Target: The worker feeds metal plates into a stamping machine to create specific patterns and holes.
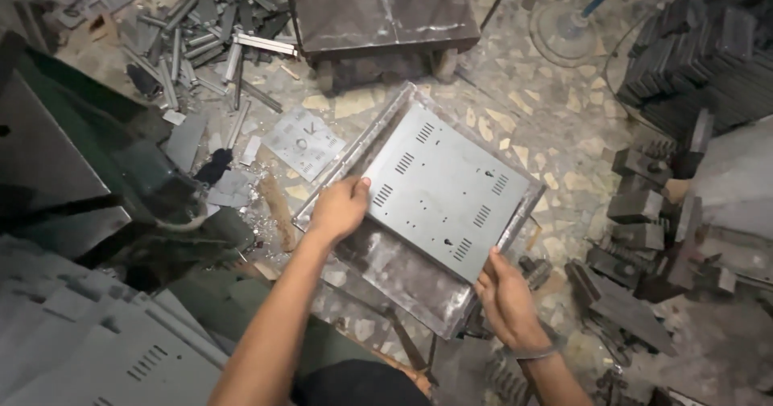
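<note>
Two bare forearms without sleeves, thin metal bangle on the right wrist, dark clothing below

A grey perforated metal sheet [444,190] is held over a larger steel tray [403,273] on a terrazzo floor [555,124]. Its left edge is gripped by the left hand [338,209], its lower corner by the right hand [506,297]. Metal strips [193,44] are heaped at upper left, dark blocks [700,60] stacked at right, and similar slotted sheets [121,350] piled at lower left.
</note>
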